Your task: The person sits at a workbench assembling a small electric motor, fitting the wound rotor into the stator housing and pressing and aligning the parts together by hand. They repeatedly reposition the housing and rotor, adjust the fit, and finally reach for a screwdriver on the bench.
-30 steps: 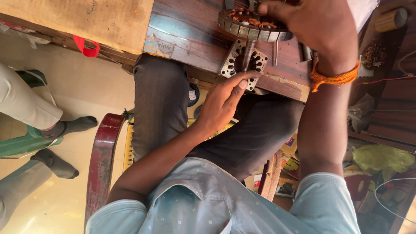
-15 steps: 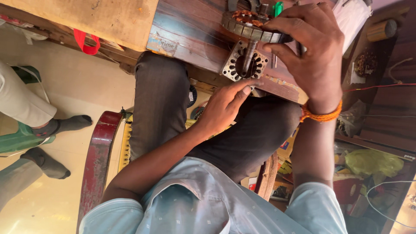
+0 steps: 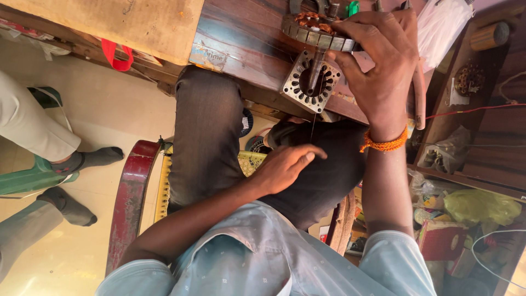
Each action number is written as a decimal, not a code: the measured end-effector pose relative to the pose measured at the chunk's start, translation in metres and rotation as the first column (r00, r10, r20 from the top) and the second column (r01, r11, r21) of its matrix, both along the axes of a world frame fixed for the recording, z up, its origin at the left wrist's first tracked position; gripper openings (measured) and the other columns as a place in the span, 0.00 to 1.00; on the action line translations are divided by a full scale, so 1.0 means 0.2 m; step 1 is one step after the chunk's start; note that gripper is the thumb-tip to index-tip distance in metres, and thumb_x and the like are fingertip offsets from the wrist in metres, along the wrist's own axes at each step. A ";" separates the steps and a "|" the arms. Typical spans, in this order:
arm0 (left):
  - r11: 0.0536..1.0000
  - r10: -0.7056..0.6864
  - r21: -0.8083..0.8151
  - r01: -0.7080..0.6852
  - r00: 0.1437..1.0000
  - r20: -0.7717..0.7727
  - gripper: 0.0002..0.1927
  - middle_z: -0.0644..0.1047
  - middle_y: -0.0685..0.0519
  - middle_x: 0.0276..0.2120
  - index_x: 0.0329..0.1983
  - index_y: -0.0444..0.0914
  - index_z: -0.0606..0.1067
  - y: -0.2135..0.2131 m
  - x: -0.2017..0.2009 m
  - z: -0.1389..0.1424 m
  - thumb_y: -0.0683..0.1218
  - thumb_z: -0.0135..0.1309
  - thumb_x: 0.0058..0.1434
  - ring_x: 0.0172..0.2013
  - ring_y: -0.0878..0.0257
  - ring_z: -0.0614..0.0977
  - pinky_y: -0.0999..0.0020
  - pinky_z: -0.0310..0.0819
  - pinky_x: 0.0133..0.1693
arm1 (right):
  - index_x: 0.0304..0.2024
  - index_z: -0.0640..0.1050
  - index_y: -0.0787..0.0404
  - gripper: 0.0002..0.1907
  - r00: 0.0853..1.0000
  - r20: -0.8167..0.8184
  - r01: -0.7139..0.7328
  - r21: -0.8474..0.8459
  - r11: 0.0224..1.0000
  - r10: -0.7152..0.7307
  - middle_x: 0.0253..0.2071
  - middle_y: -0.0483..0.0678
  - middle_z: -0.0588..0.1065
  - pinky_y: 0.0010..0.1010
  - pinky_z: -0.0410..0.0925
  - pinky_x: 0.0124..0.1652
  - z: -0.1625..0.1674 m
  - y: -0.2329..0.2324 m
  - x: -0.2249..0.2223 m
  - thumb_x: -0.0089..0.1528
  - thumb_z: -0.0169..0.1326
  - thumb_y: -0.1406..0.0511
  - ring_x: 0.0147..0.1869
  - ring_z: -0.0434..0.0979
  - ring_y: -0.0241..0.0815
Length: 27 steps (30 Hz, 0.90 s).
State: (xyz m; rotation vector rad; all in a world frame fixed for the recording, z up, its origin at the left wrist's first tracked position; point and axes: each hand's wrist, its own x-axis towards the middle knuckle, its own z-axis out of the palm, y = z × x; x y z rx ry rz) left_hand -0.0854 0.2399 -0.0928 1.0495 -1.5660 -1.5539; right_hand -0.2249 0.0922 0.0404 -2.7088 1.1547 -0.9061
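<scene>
left hand (image 3: pixel 285 167) has drawn back from the stator (image 3: pixel 310 81); right hand (image 3: pixel 378 66) stays.

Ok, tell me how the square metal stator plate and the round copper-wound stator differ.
The square metal stator plate is bare grey steel with empty slots; the round copper-wound stator carries copper coils. The plate sits free at the desk edge with a rod through its bore; the round one is gripped by the right hand. The left hand touches neither. Both are slotted metal cores.

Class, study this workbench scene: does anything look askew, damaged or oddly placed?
Nothing looks damaged or spilled. The square metal stator core sits tilted at the wooden bench edge, overhanging slightly, while the right hand steadies the round wound stator.
</scene>
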 end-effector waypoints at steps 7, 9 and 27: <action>0.998 -0.022 -0.053 0.031 0.987 0.157 0.15 0.75 0.46 0.22 0.53 0.45 0.77 0.06 0.06 0.03 0.51 0.41 0.74 0.29 0.49 0.80 0.51 0.70 0.37 | 0.50 0.83 0.59 0.17 0.999 -0.054 -0.010 -0.159 0.987 0.002 0.62 0.47 0.70 0.44 0.62 0.61 -0.07 0.04 -0.05 0.61 0.74 0.71 0.65 0.66 0.52; 0.992 -0.016 -0.117 0.039 0.981 0.195 0.14 0.77 0.47 0.23 0.53 0.45 0.77 0.05 0.09 0.04 0.50 0.42 0.73 0.29 0.48 0.80 0.49 0.70 0.36 | 0.48 0.85 0.53 0.14 0.996 -0.085 -0.018 -0.228 0.974 -0.001 0.64 0.47 0.68 0.44 0.62 0.62 -0.13 0.07 -0.07 0.62 0.74 0.70 0.66 0.65 0.51; 0.798 0.415 -0.528 -0.290 0.900 0.132 0.13 0.79 0.48 0.28 0.62 0.51 0.75 -0.34 0.28 0.31 0.46 0.50 0.77 0.27 0.50 0.82 0.57 0.73 0.30 | 0.36 0.80 0.61 0.06 0.988 0.156 -0.038 0.129 0.991 0.018 0.48 0.46 0.81 0.38 0.65 0.55 -0.25 0.34 -0.23 0.61 0.66 0.68 0.54 0.73 0.48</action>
